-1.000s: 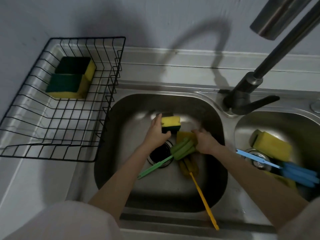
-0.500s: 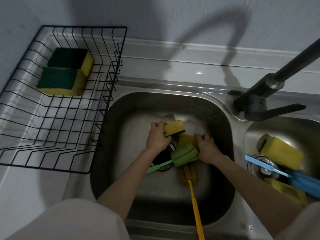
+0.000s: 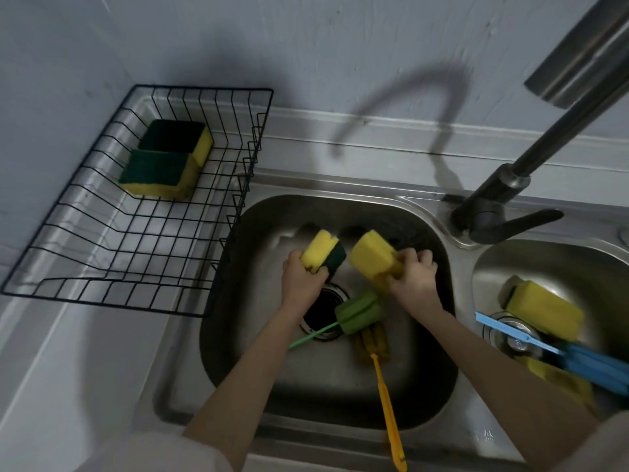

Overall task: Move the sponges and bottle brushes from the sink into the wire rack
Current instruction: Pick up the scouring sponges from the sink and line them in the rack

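Both hands were mid-pickup over the sink (image 3: 439, 253): left hand (image 3: 303, 279) clutched one sponge (image 3: 320, 255), right hand (image 3: 413, 277) another sponge (image 3: 372, 257). Next, I judged, both needed carrying toward ten o'clock into the wire rack (image 3: 143, 233); brushes remained below

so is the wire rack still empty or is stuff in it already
Not empty. Two yellow-and-green sponges already lie in the far left corner of the wire rack; the rest of it is bare.
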`<state>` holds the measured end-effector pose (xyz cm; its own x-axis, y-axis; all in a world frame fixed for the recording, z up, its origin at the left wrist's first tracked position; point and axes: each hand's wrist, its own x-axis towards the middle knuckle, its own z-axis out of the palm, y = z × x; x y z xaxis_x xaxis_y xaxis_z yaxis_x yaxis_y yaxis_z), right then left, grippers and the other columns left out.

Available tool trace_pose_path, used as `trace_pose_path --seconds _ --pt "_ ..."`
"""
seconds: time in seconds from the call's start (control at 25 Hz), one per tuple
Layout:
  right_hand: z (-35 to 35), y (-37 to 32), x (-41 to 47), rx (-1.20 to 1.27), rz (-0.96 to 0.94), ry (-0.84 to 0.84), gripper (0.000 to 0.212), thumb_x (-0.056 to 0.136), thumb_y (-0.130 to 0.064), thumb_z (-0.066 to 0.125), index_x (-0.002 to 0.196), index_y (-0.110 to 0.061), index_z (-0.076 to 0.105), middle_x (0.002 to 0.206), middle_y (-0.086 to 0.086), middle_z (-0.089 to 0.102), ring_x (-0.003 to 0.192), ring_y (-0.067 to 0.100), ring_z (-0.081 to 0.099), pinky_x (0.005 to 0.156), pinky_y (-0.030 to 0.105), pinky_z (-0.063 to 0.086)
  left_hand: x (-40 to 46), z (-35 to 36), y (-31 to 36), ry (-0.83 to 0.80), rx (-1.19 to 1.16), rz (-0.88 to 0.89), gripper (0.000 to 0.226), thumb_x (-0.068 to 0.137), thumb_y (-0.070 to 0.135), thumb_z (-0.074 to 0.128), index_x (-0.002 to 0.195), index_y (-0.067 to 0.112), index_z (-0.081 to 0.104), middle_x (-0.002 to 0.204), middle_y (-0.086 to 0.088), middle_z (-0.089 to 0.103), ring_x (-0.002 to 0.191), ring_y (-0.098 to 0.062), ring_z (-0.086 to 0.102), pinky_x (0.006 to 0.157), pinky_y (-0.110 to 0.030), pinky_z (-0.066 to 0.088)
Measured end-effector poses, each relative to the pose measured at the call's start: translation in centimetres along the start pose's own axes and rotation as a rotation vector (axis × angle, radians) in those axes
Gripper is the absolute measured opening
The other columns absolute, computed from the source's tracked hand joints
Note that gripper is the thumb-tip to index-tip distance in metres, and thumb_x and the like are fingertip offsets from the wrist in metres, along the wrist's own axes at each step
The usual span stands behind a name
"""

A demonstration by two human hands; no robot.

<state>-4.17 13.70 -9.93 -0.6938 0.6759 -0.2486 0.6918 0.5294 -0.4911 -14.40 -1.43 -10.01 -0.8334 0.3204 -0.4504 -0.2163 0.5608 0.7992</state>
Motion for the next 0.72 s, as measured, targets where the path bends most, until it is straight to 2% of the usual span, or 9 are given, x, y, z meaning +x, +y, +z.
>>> trace_pose_path --seconds 0.12,0.24,0.36,0.44,0.56,0.64,0.72 --pt "-0.9 -1.4 -0.6 0.203 0.01 0.082 0.044 0.076 -0.012 0.064 0.113 -0.004 0.042 0.126 0.023 0.032 0.114 0.038 0.035 0.095 0.042 0.036 -1.1 -0.4 0.4 0.024 -0.091 -0.026 0.037 0.078 0.016 0.059 0.11 0.007 0.044 0.116 -0.02 0.052 0.105 -0.032 0.052 0.092 -0.044 0.046" --pt "-1.9 -3.1 -1.4 0.307 -0.01 0.183 0.05 0.073 -0.012 0.068 0.114 -0.003 0.04 0.12 0.021 0.042 0.112 0.035 0.038 0.092 0.04 0.036 -2.7 -0.9 1.6 0.034 -0.19 0.014 0.026 0.081 0.023 0.058 0.101 0.016 0.044 0.113 -0.015 0.053 0.1 -0.025 0.055 0.085 -0.039 0.048" --pt "-2.9 -5.3 -2.4 0.417 -0.051 0.207 0.064 0.073 -0.018 0.07 0.125 -0.004 0.035 0.123 0.018 0.042 0.116 0.031 0.035 0.097 0.039 0.035 -4.7 -1.9 3.4 0.057 -0.291 0.109 0.024 0.081 0.029 0.058 0.1 0.022 0.043 0.096 -0.002 0.056 0.09 -0.017 0.057 0.077 -0.032 0.05" --pt "-3.8 -6.6 -3.2 0.459 -0.117 0.211 0.064 0.074 -0.022 0.069 0.127 -0.008 0.035 0.124 0.017 0.039 0.118 0.028 0.033 0.095 0.032 0.032 -5.9 -2.8 4.5 0.086 -0.33 0.152 0.026 0.081 0.03 0.058 0.101 0.023 0.044 0.085 0.009 0.053 0.081 -0.007 0.055 0.067 -0.023 0.045" --pt "-5.4 -8.3 -4.5 0.581 -0.244 0.178 0.063 0.074 -0.02 0.07 0.125 -0.015 0.034 0.126 0.012 0.038 0.115 0.018 0.038 0.091 0.025 0.035 -7.6 -4.1 6.0 0.119 -0.351 0.226 0.026 0.079 0.034 0.059 0.098 0.026 0.044 0.083 0.015 0.052 0.076 0.003 0.051 0.06 -0.017 0.039" --pt "-6.3 -9.4 -5.5 0.637 -0.328 0.106 0.058 0.075 -0.019 0.069 0.119 -0.023 0.031 0.126 0.008 0.038 0.111 0.015 0.041 0.083 0.014 0.041 -8.5 -5.0 6.7 0.147 -0.352 0.276 0.025 0.078 0.036 0.06 0.096 0.025 0.045 0.081 0.014 0.053 0.075 0.001 0.053 0.062 -0.019 0.04" --pt "-6.9 -10.4 -6.6 0.682 -0.42 0.04 0.048 0.08 -0.019 0.064 0.111 -0.03 0.029 0.118 -0.002 0.041 0.103 0.01 0.046 0.072 0.001 0.041 -9.3 -5.9 7.2 0.148 -0.358 0.308 0.026 0.078 0.037 0.06 0.096 0.024 0.046 0.082 0.013 0.054 0.08 -0.005 0.056 0.072 -0.026 0.046"
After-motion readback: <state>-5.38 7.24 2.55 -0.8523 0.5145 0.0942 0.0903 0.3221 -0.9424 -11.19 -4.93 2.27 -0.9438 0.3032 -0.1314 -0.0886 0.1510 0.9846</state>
